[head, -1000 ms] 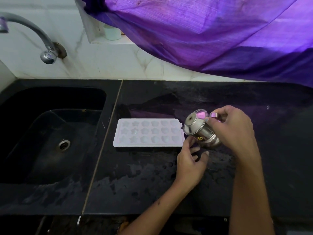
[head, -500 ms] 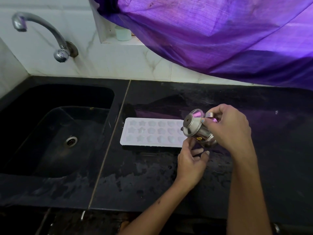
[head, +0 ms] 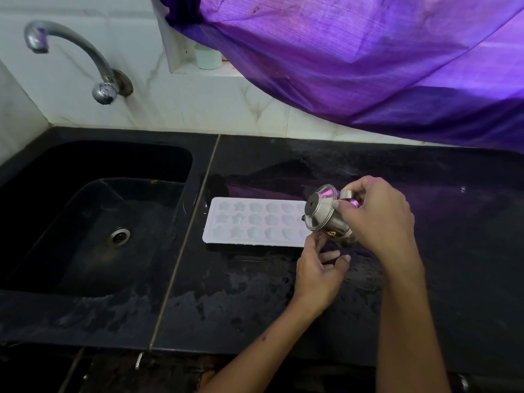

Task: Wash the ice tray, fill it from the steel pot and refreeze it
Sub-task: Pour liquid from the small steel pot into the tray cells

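A home kitchen — a black stone counter (head: 283,302), a deep black sink (head: 93,219) and a curved steel tap (head: 85,55).

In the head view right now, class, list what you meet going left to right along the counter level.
Sink → drain → ice tray → steel pot → right hand.

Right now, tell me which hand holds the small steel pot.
The right hand grips the tilted small steel pot by its handle; the left hand hovers open-fingered just beneath.
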`<state>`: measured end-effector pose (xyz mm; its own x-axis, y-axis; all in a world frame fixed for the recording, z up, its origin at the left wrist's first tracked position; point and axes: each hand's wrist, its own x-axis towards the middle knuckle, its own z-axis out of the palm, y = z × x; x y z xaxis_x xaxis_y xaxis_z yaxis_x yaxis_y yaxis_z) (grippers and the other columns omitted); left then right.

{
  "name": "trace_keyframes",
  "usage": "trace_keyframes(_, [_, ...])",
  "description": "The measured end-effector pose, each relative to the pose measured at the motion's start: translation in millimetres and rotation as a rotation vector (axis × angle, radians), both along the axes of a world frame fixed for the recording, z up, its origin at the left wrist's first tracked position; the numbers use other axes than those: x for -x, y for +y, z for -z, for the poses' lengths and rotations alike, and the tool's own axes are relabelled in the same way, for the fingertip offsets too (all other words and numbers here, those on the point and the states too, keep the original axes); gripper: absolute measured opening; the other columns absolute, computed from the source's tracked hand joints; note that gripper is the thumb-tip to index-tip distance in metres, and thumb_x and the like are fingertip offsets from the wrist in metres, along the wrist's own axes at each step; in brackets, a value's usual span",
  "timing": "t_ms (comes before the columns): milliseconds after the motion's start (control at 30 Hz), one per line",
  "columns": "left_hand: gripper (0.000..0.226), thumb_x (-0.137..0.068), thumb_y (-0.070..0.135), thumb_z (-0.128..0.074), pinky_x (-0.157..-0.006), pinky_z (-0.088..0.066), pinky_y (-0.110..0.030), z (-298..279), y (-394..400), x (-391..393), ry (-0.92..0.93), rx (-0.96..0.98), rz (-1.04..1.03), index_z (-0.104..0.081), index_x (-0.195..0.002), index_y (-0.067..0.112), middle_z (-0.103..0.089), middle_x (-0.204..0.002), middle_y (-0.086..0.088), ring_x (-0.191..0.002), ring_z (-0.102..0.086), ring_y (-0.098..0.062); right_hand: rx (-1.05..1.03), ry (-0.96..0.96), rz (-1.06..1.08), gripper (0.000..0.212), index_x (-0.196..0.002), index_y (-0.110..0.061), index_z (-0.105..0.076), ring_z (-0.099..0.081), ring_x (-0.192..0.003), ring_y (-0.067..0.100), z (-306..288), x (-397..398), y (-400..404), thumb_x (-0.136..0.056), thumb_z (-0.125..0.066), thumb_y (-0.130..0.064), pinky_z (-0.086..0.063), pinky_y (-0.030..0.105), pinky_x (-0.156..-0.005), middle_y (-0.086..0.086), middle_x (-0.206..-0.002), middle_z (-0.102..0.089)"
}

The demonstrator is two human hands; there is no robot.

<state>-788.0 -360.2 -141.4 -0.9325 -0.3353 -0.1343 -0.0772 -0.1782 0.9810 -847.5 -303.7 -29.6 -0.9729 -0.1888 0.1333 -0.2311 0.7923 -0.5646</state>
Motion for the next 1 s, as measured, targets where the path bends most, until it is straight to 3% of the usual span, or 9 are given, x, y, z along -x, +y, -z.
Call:
trace_keyframes(333, [0.053,-0.084,0.005,-0.065,-0.075,-0.051,-0.013,2.3,-0.9,2.0,-0.022,-0.005,-0.010,-0.044,-0.130,0.021,-0.048,-0.138,-0.003,-0.106,-0.062,-0.012,-0.018,0.026,-0.002,0.009,-0.092,-0.026,-0.062,-0.057,-0.086,0.018,0.9,-1.2,-3.9,-0.085,-0.066,-0.022,-0.043,0.033,-0.070,-0.003,-0.100,-0.063])
trace_keyframes(467, [0.054,-0.084,0.007,-0.066,-0.078,-0.051,-0.014,1.7,-2.7,1.1,-0.021,0.015,-0.007,-0.043,-0.130,0.025,-0.048,-0.130,0.005,-0.105,-0.061,-0.009,-0.016,0.019,0.005,0.008,-0.093,-0.026,-0.063,-0.054,-0.084,0.017,0.0,-0.7,-3.8,-0.085,-0.066,-0.023,-0.037,0.030,-0.069,-0.002,-0.102,-0.063])
trace_keyframes(667, [0.049,-0.085,0.008,-0.065,-0.084,-0.052,-0.019,1.9,-4.9,-0.5,0.013,0.033,-0.039,-0.044,-0.120,0.035,-0.053,-0.120,0.015,-0.106,-0.061,-0.008,0.076,-0.023,0.035,0.006,-0.088,-0.028,-0.061,-0.058,-0.087,0.018,-5.3,-1.8,1.2,-0.084,-0.066,-0.027,-0.040,0.032,-0.069,-0.003,-0.098,-0.064])
trace_keyframes(800, [0.047,-0.083,0.014,-0.064,-0.090,-0.053,-0.031,3.2,-6.4,-1.5,0.028,0.056,-0.069,-0.047,-0.121,0.036,-0.060,-0.123,0.005,-0.105,-0.062,-0.006,0.172,-0.051,0.095,0.010,-0.088,-0.029,-0.061,-0.061,-0.090,0.021,-8.8,-3.0,1.5,-0.081,-0.069,-0.029,-0.050,0.041,-0.079,-0.003,-0.096,-0.066])
trace_keyframes(1000, [0.047,-0.084,0.014,-0.064,-0.089,-0.054,-0.030,5.9,-9.2,-0.7,0.020,0.052,-0.092,-0.049,-0.124,0.035,-0.067,-0.111,-0.007,-0.103,-0.063,-0.011,0.196,-0.040,0.054,0.013,-0.089,-0.030,-0.061,-0.062,-0.090,0.020,-11.1,-6.3,-4.9,-0.081,-0.071,-0.028,-0.053,0.045,-0.080,-0.003,-0.095,-0.067])
